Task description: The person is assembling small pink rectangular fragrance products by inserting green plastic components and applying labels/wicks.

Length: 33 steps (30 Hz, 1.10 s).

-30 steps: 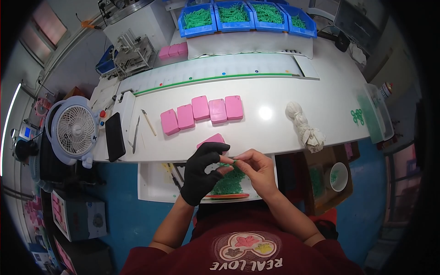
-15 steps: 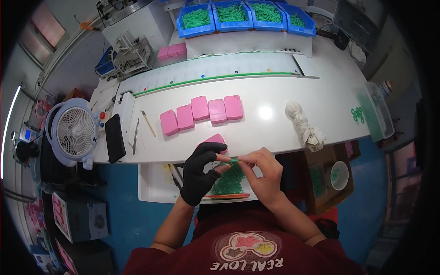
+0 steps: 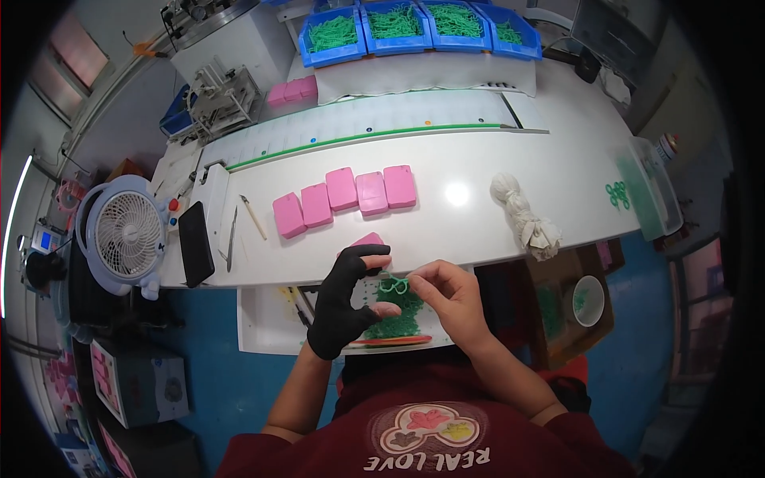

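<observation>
My right hand (image 3: 451, 296) pinches a small green looped piece (image 3: 392, 284) between thumb and fingertips, above an open drawer (image 3: 253, 320). Facing it, my left hand (image 3: 336, 301) wears a black glove with some bare fingertips. Its thumb and fingers are spread apart beside the green piece and hold nothing. Loose green bits (image 3: 396, 323) lie heaped in the drawer below, behind a red-orange strip (image 3: 390, 341). A pink block (image 3: 368, 239) at the table edge is partly hidden by the gloved hand.
Several pink blocks (image 3: 341, 188) stand in a row on the white table (image 3: 446, 231). To their left lie a brush (image 3: 253, 217), tweezers (image 3: 229, 243) and a black phone (image 3: 196, 243) near a fan (image 3: 127, 235). A cloth bundle (image 3: 524, 217) sits right; blue bins (image 3: 394, 46) of green pieces stand behind.
My left thumb and fingers have spread and come away from the green piece. My right hand keeps it pinched, and its loops now show. The whole view has shifted slightly.
</observation>
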{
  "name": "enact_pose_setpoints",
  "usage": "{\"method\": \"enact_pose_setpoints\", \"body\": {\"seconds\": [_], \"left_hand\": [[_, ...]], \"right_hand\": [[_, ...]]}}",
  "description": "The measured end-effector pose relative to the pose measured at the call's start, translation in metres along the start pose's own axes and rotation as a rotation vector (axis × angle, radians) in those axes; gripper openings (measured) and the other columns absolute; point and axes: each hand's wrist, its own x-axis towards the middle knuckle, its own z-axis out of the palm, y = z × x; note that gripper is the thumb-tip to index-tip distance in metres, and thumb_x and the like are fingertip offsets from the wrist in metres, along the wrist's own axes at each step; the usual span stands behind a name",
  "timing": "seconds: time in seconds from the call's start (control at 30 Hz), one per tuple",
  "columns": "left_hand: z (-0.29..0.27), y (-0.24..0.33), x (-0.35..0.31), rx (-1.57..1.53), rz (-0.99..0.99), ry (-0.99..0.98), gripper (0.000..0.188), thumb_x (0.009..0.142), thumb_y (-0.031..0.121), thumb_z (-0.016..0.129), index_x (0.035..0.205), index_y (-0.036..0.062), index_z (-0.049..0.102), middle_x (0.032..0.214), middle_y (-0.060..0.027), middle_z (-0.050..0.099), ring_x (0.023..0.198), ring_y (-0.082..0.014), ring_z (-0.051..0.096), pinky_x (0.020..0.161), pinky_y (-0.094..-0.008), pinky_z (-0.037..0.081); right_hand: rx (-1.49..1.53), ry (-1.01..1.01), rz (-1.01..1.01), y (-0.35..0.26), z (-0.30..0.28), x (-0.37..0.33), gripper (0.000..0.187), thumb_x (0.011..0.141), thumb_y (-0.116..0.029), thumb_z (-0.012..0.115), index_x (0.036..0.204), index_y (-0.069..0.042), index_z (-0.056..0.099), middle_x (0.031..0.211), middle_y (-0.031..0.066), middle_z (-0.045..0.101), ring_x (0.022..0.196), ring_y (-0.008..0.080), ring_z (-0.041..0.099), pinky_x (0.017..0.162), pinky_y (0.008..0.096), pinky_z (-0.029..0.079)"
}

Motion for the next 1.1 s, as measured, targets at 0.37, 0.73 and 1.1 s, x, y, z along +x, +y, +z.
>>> {"method": "enact_pose_setpoints", "body": {"seconds": [0.37, 0.73, 1.1], "left_hand": [[0.005, -0.006, 0.001, 0.047, 0.000, 0.001, 0.028, 0.075, 0.011, 0.077, 0.102, 0.0068, 0.070, 0.114, -0.0098, 0.063, 0.108, -0.0232, 0.060, 0.092, -0.0346, 0.047], [0.005, -0.010, -0.004, 0.039, -0.044, 0.032, 0.023, 0.077, 0.012, 0.075, 0.099, 0.0062, 0.071, 0.108, -0.0096, 0.065, 0.103, -0.0218, 0.061, 0.090, -0.0338, 0.047], [0.000, -0.015, -0.001, 0.017, -0.034, 0.054, 0.021, 0.078, 0.010, 0.074, 0.099, 0.0058, 0.071, 0.107, -0.0096, 0.065, 0.102, -0.0215, 0.062, 0.089, -0.0332, 0.047]], "right_hand": [[0.237, -0.075, 0.191, 0.012, 0.002, 0.001, 0.014, 0.093, -0.014, 0.064, 0.095, 0.000, 0.065, 0.082, 0.0006, 0.065, 0.077, 0.0045, 0.058, 0.071, 0.0195, 0.046], [-0.019, 0.000, 0.059, 0.011, 0.008, -0.001, 0.013, 0.091, -0.013, 0.067, 0.090, 0.000, 0.065, 0.077, -0.0008, 0.065, 0.070, 0.0025, 0.058, 0.063, 0.0185, 0.045], [-0.180, -0.011, 0.019, -0.001, 0.012, 0.006, 0.011, 0.090, -0.011, 0.067, 0.089, 0.000, 0.065, 0.077, -0.0004, 0.064, 0.070, 0.0032, 0.055, 0.064, 0.0198, 0.043]]}}
